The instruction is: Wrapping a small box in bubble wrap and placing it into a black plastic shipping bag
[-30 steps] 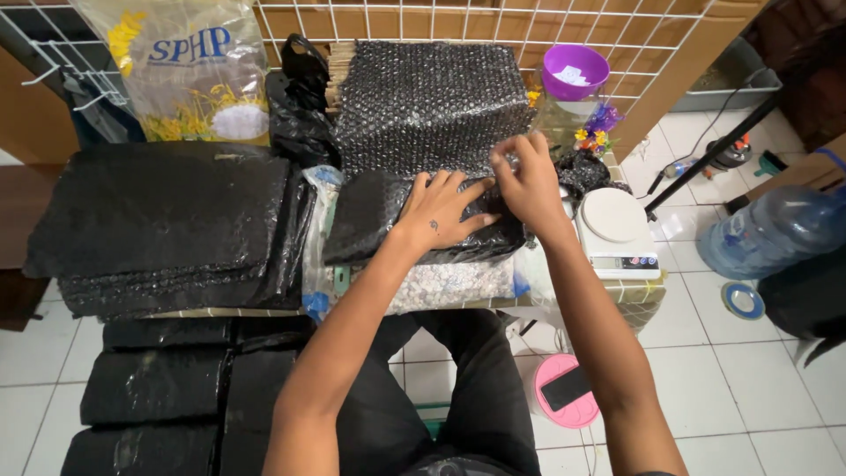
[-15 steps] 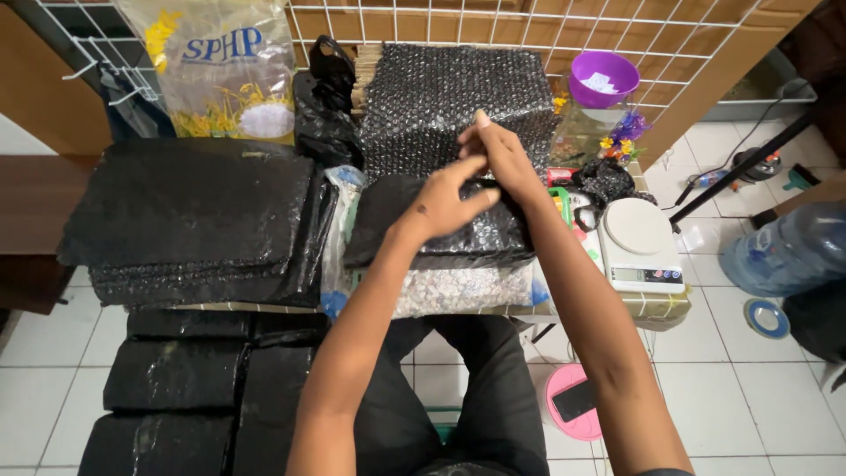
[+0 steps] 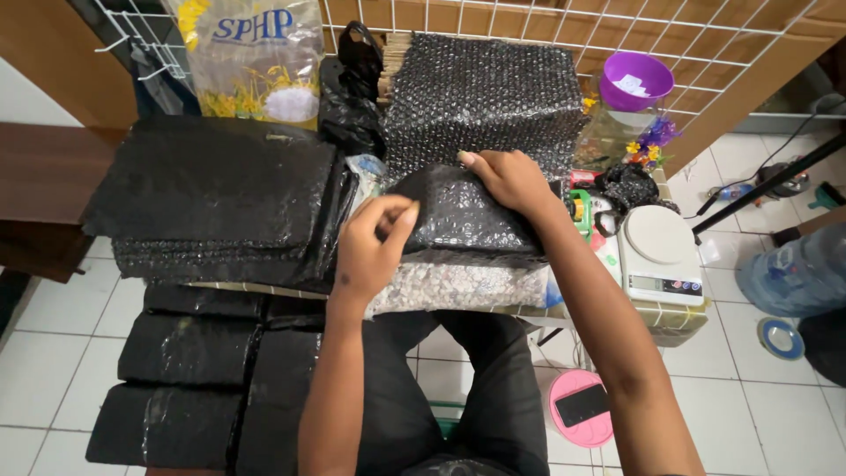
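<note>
The parcel (image 3: pixel 463 216), wrapped in black bubble wrap, lies on a bag of pebbles (image 3: pixel 467 286) at the middle of the worktop (image 3: pixel 656 322). The right hand (image 3: pixel 511 181) presses flat on its far top edge, fingers spread, grasping nothing. The left hand (image 3: pixel 370 247) pinches the parcel's near left corner. A stack of black wraps (image 3: pixel 211 207) lies left; a white scale (image 3: pixel 656 247) stands right.

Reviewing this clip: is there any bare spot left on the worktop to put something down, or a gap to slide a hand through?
Hardly any. The black bubble-wrap stack fills the left; the wrapped parcel under the right hand and left hand takes the middle. Tape and clutter crowd between parcel and scale. Only the scale's white platter and the floor tiles lie bare.
</note>
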